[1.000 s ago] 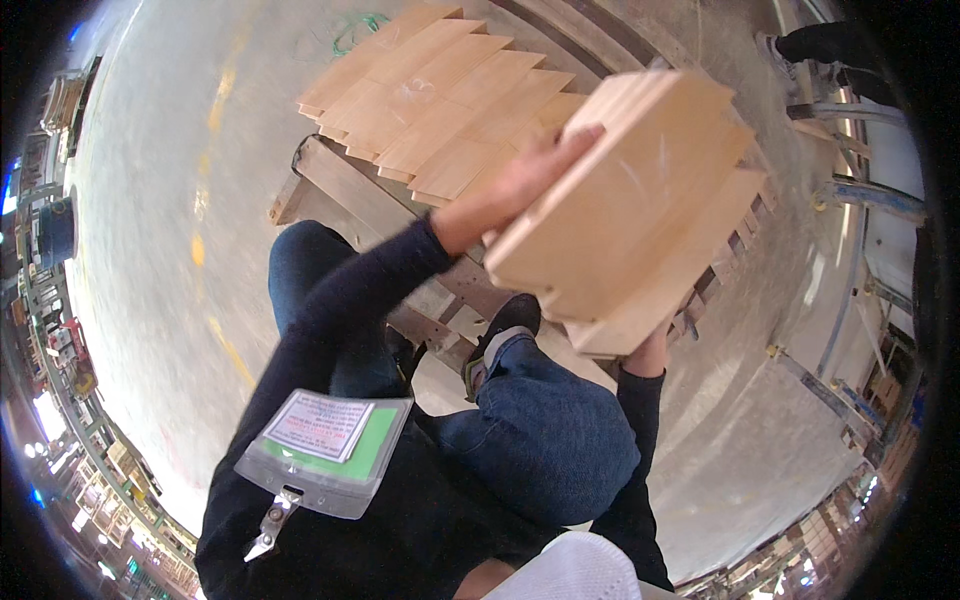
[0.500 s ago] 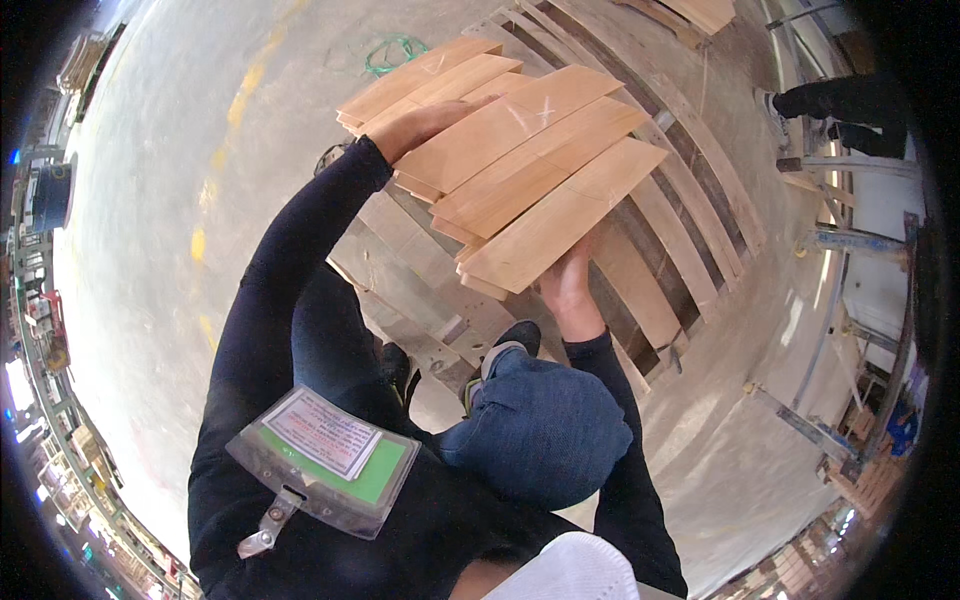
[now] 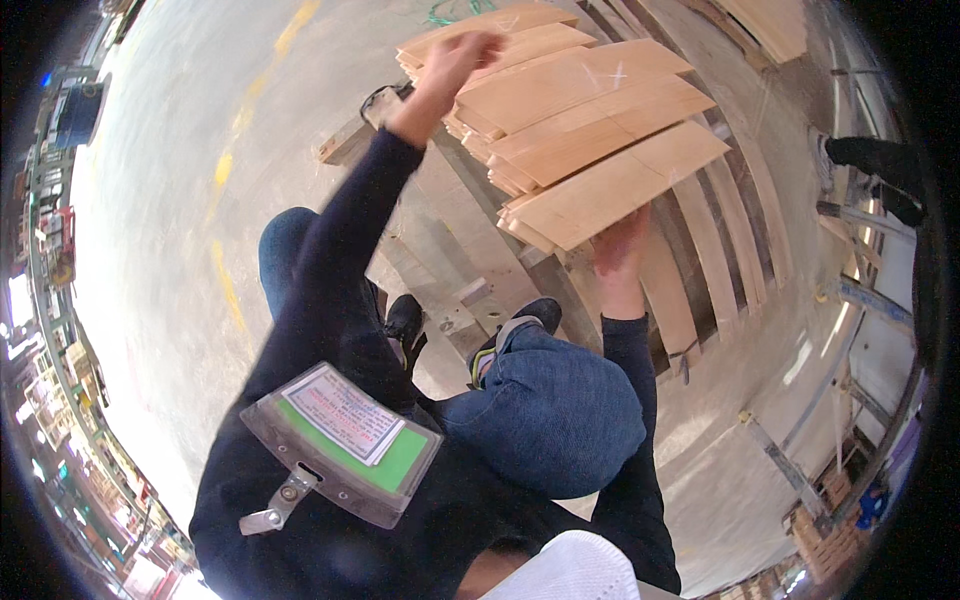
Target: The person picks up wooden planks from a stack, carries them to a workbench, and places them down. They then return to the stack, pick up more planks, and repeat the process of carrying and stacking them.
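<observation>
Stacks of thin, flat wooden boards lie side by side on a slatted wooden pallet (image 3: 712, 262). The nearest stack (image 3: 625, 185) has slightly uneven left ends; the middle stack (image 3: 605, 130) and a wider one (image 3: 570, 88) bearing a chalk-like cross lie beyond it. My left hand (image 3: 455, 68) hovers over the left ends of the far boards, fingers curled in, and nothing shows in it. Against the near long side of the nearest stack rests my right hand (image 3: 620, 245). Its fingers are mostly hidden by the boards.
I crouch beside the pallet, my bent knee (image 3: 560, 420) close to it. Green strapping (image 3: 455, 12) lies on the floor beyond the boards. Metal stands (image 3: 785, 465) are at the right, where a person's dark-clothed leg (image 3: 870, 155) shows. More boards (image 3: 770, 25) lie at the far right.
My left hand has come up off the boards, where it lay stretched along them, and its fingers have curled. My right hand stays at the near stack. The whole view has shifted.
</observation>
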Available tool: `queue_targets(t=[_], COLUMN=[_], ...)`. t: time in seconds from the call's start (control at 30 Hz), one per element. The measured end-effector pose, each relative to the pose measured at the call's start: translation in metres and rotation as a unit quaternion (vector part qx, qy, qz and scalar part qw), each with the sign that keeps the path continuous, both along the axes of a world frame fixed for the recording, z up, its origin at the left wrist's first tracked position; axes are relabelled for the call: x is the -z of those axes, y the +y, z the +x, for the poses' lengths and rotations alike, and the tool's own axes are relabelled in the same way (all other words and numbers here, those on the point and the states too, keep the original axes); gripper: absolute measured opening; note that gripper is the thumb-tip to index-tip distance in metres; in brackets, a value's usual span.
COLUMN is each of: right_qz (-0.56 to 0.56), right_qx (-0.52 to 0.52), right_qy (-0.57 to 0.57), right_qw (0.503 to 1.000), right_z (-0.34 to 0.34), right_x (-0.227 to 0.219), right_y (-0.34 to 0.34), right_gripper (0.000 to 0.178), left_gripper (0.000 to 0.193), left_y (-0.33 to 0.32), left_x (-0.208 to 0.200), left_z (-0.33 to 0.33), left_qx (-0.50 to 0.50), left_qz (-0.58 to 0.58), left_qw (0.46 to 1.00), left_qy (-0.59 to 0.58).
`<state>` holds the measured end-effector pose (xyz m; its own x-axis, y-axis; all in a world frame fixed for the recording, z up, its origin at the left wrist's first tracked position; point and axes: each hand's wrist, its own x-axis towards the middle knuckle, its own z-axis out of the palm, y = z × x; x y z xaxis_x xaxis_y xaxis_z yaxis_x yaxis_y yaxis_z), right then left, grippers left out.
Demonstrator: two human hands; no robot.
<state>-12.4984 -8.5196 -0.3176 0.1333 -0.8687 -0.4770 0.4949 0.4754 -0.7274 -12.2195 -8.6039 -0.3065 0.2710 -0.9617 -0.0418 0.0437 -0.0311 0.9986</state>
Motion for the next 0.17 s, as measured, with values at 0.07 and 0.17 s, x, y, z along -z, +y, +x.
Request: queue_targets(t=[0.07, 0.17], right_qz=[-0.055, -0.133], right_qx=[-0.016, -0.068], right_qy=[0.027, 0.093], right_qw=[0.998, 0.984], right_z=[-0.014, -0.032], right_x=[0.023, 0.046], right_y=[-0.005, -0.008], right_gripper=[0.062, 0.067], left_gripper=[0.036, 0.042], left_y=[0.051, 0.097], left_x=[0.024, 0.088], left_z=[-0.002, -0.034], left_qx=[-0.252, -0.249], left_qz=[0.077, 0.281], left_qw=[0.964, 0.923], left_qy=[-0.022, 0.086])
